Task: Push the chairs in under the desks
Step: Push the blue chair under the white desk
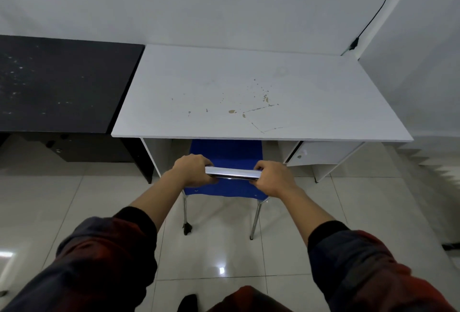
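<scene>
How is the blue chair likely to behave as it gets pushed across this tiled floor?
The chair probably moves easily: thin metal legs suggest low weight. On the glossy tiles it should slide rather than catch. Both hands grip the top bar, high up, so a hard shove might tip it forward.

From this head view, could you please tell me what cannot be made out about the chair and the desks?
- Blue chair: its front legs and the front of its seat are hidden under the white desk.
- Chrome backrest bar: its ends are covered by the left hand and right hand.
- Black desk: cut off by the left edge; any chair there is unseen.
- White desk drawer: contents hidden.
</scene>
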A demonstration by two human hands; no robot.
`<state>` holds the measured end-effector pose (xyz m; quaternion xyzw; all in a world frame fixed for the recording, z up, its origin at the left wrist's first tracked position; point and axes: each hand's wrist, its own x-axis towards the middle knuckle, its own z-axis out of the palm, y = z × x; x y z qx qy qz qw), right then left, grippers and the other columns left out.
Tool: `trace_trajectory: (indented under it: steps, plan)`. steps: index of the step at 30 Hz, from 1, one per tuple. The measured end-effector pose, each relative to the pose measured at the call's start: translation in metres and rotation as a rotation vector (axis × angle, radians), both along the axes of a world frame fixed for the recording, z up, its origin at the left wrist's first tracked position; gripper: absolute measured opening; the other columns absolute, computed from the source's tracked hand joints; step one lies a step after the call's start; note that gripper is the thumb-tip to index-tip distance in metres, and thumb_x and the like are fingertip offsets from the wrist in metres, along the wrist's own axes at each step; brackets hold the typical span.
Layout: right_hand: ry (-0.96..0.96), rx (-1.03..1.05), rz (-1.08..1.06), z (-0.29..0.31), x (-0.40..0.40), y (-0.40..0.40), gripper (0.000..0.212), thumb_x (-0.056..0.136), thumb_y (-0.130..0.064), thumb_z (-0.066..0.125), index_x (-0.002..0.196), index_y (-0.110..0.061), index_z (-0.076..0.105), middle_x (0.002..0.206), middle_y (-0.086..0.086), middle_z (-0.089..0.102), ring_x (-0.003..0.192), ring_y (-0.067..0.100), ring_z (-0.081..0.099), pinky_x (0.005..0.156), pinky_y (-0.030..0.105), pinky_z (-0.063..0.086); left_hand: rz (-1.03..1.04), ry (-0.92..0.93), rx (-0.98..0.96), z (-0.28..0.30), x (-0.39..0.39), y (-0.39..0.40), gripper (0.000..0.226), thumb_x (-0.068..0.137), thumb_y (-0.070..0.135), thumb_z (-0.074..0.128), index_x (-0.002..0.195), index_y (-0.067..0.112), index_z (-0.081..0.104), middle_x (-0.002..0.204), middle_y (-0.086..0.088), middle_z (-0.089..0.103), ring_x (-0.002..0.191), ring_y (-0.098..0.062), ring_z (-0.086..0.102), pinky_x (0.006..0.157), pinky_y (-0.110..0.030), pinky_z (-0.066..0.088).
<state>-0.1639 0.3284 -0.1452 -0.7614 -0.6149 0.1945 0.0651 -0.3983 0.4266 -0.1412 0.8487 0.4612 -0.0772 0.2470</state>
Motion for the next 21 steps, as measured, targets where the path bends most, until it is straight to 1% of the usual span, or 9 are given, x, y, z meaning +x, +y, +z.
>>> trace_trajectory:
  steps: [3, 7, 9, 13, 16, 19, 21]
  plan:
    - [0.017, 0.001, -0.005, 0.002, 0.003, 0.002, 0.018, 0.078, -0.036, 0.071, 0.094, -0.028, 0.066, 0.088, -0.007, 0.069, 0.076, 0.017, 0.062, 0.062, 0.029, 0.052, -0.066, 0.036, -0.032, 0.001, 0.001, 0.008, 0.043, 0.084, 0.048, 0.066, 0.123, 0.028, 0.065, 0.106, 0.005, 0.069, 0.089, -0.014, 0.064, 0.079, -0.031, 0.055]
    - [0.025, 0.001, -0.012, 0.004, 0.014, 0.007, 0.019, 0.078, -0.036, 0.072, 0.094, -0.027, 0.067, 0.087, -0.007, 0.069, 0.075, 0.016, 0.062, 0.056, 0.024, 0.042, -0.088, -0.05, -0.02, -0.001, 0.008, 0.011, 0.037, 0.086, 0.036, 0.064, 0.122, 0.026, 0.065, 0.104, 0.006, 0.069, 0.085, -0.013, 0.063, 0.072, -0.026, 0.05]
    - [0.026, 0.007, -0.03, 0.006, 0.018, 0.011, 0.02, 0.078, -0.037, 0.073, 0.095, -0.027, 0.068, 0.089, -0.007, 0.069, 0.076, 0.015, 0.062, 0.057, 0.024, 0.041, -0.08, -0.09, -0.011, -0.001, 0.011, 0.014, 0.035, 0.085, 0.036, 0.064, 0.118, 0.026, 0.066, 0.101, 0.007, 0.07, 0.083, -0.013, 0.063, 0.073, -0.027, 0.052]
    - [0.033, 0.027, -0.056, 0.006, 0.013, 0.024, 0.021, 0.077, -0.034, 0.072, 0.096, -0.027, 0.068, 0.088, -0.007, 0.069, 0.076, 0.015, 0.061, 0.058, 0.024, 0.043, -0.076, -0.078, 0.005, 0.004, 0.008, 0.033, 0.033, 0.082, 0.038, 0.065, 0.115, 0.031, 0.066, 0.1, 0.008, 0.07, 0.084, -0.014, 0.063, 0.074, -0.03, 0.052]
    - [0.064, 0.057, -0.064, 0.009, 0.009, 0.036, 0.019, 0.074, -0.031, 0.071, 0.093, -0.028, 0.067, 0.084, -0.008, 0.069, 0.074, 0.015, 0.062, 0.06, 0.026, 0.049, -0.04, -0.054, 0.033, 0.007, 0.004, 0.047, 0.032, 0.08, 0.038, 0.065, 0.111, 0.03, 0.068, 0.097, 0.008, 0.07, 0.083, -0.016, 0.063, 0.074, -0.032, 0.053]
    - [0.077, 0.082, -0.054, 0.012, 0.017, 0.048, 0.015, 0.073, -0.028, 0.07, 0.088, -0.029, 0.067, 0.081, -0.008, 0.069, 0.074, 0.015, 0.062, 0.061, 0.027, 0.05, 0.012, -0.066, 0.07, 0.013, 0.011, 0.057, 0.029, 0.079, 0.038, 0.067, 0.106, 0.029, 0.069, 0.094, 0.007, 0.07, 0.081, -0.016, 0.061, 0.071, -0.029, 0.049]
    - [0.07, 0.104, -0.037, 0.014, 0.027, 0.057, 0.014, 0.073, -0.028, 0.07, 0.087, -0.028, 0.068, 0.081, -0.009, 0.069, 0.074, 0.015, 0.062, 0.061, 0.028, 0.051, 0.043, -0.08, 0.085, 0.016, 0.019, 0.061, 0.028, 0.078, 0.038, 0.067, 0.105, 0.029, 0.069, 0.094, 0.006, 0.07, 0.081, -0.016, 0.061, 0.071, -0.031, 0.051]
